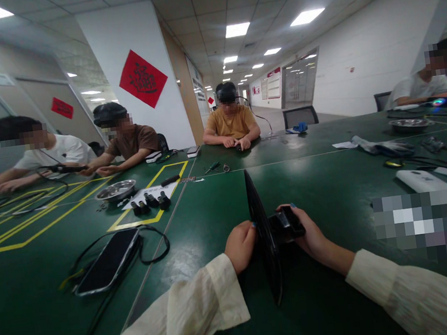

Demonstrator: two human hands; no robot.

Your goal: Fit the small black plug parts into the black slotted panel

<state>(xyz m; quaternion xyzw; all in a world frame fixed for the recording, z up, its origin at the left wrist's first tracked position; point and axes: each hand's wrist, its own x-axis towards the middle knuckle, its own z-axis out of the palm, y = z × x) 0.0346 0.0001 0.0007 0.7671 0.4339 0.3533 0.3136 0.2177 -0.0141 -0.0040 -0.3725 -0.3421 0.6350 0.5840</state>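
Observation:
A thin black flat panel (pixel 264 238) stands nearly edge-on to me above the green table. My left hand (pixel 242 246) is closed at its left edge, thumb pressed against the panel and the other fingers curled. On the panel's right side sits a black boxy part (pixel 286 224) with a shiny face, which appears joined to the panel. My right hand (pixel 311 238) is closed around that part, its fingers partly hidden behind it. What kind of device this is I cannot tell.
On the green table (pixel 210 321), a phone (pixel 108 262) lies left with black cables. Farther off are several black cylindrical parts (pixel 151 202), a metal bowl (pixel 116 190) and a screwdriver (pixel 212 167). At right lie a white device (pixel 423 180) and gloves (pixel 384 145). Several people sit around.

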